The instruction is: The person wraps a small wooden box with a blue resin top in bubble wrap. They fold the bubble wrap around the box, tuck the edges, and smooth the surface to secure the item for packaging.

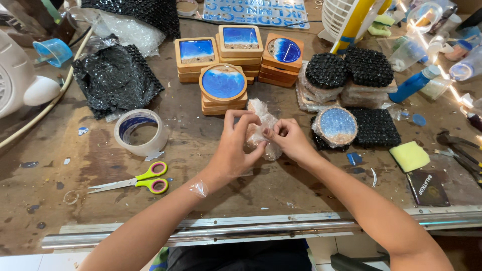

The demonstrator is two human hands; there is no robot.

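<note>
A view from above of a person's two bare hands at work on a worn brown tabletop [211,185]. Both hands meet at the centre around a small bundle of clear bubble wrap [263,131], which sits just above the tabletop, in front of a stack of round wooden coasters with blue resin tops [223,84]. The left hand [236,145] cups the bundle from the left, its grip pinching the wrap between thumb and fingers. The right hand [290,140] closes in from the right, its grip pressed together on a fold of the same wrap. What lies inside the wrap cannot be seen.

A scrap of clear tape [199,188] clings to the left forearm. To the left lie a roll of clear tape [140,133] and scissors with pink and green handles [138,181]. Behind the hands stand stacks of square wooden coasters [197,57], and to the right are pieces already wrapped in black bubble wrap [369,68]. A yellow sponge [409,155] lies farther right.

To fold the wrap well, it seems wise to keep the left hand steady as an anchor, pull the loose edge snug with the right, and hold the fold flat so it does not spring open.
</note>
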